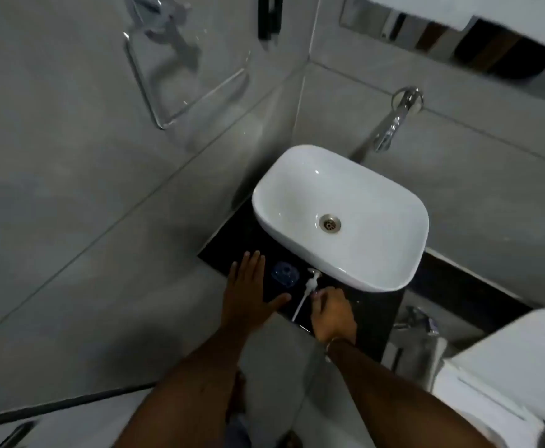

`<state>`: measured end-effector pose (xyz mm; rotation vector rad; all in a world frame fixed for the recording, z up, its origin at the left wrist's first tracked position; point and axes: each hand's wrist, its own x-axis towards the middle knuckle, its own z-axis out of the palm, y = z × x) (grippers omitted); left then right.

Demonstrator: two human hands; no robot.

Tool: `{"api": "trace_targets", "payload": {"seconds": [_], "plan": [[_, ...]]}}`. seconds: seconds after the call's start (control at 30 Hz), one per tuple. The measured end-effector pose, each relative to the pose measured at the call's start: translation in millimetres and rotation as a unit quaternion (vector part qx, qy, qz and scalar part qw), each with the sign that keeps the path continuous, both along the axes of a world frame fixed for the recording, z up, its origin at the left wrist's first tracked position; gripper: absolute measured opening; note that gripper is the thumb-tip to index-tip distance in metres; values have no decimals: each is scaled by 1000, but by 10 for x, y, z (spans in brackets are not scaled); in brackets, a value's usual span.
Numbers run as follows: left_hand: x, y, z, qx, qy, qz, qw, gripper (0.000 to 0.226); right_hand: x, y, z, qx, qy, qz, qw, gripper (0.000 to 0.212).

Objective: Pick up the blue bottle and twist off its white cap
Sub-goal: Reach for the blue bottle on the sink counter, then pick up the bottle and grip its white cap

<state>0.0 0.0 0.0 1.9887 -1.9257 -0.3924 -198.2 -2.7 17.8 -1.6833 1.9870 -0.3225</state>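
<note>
The blue bottle (284, 274) is see-through and stands on the black counter (374, 315), seen from above with its mouth open. To its right lies the white cap (312, 279), a pump head with a long white tube running toward the counter's front edge. My right hand (332, 315) has curled fingers, and its fingertips pinch the cap where the tube begins. My left hand (251, 286) is flat with fingers spread just left of the bottle, its thumb reaching under it, holding nothing.
A white basin (390, 253) with a metal drain sits on the counter behind the bottle. A chrome tap (390, 124) sticks out of the grey tiled wall above it. A white toilet (504, 376) stands at the right. A glass shelf (180, 92) hangs at the upper left.
</note>
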Motion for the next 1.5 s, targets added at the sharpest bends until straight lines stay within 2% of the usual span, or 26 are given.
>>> {"api": "trace_targets", "payload": {"seconds": [0.13, 0.2, 0.27, 0.4, 0.53, 0.67, 0.73, 0.83, 0.97, 1.2, 1.4, 1.5], "plan": [[-80, -226, -155, 18, 43, 17, 999, 117, 151, -261, -163, 91, -68, -179, 977, 40], [-138, -313, -222, 12, 80, 17, 997, 114, 227, -422, -228, 114, -86, -229, 963, 49], [-150, -356, -296, -8, 98, 10, 995, 107, 305, -538, -281, 121, -91, -262, 953, 49], [-184, -392, -401, -16, 120, 22, 992, 91, 432, -663, -365, 124, -84, -285, 947, 33], [-196, -380, -466, -40, 131, 27, 990, 87, 363, -656, -322, 122, -79, -252, 957, 27], [-195, -359, -490, -37, 153, 22, 987, 86, 215, -358, -61, 44, -87, -217, 971, 17], [-190, -357, -500, -43, 163, 22, 985, 85, 188, -222, 173, -31, -160, -243, 956, 12], [-201, -349, -516, -54, 168, 30, 984, 83, 228, -194, 555, -135, -310, -240, 910, 15], [-204, -334, -545, -63, 164, 26, 984, 83, 452, -286, 820, -193, -366, -186, 891, 15], [-202, -341, -545, -55, 148, 20, 987, 84, 555, -289, 618, -193, -354, -151, 902, 16], [-201, -339, -571, -61, 138, 19, 988, 87, 662, -361, 315, -151, -297, -94, 938, 21], [-209, -333, -580, -86, 131, 19, 987, 80, 694, -381, 153, -116, -247, -54, 961, 26]]}}
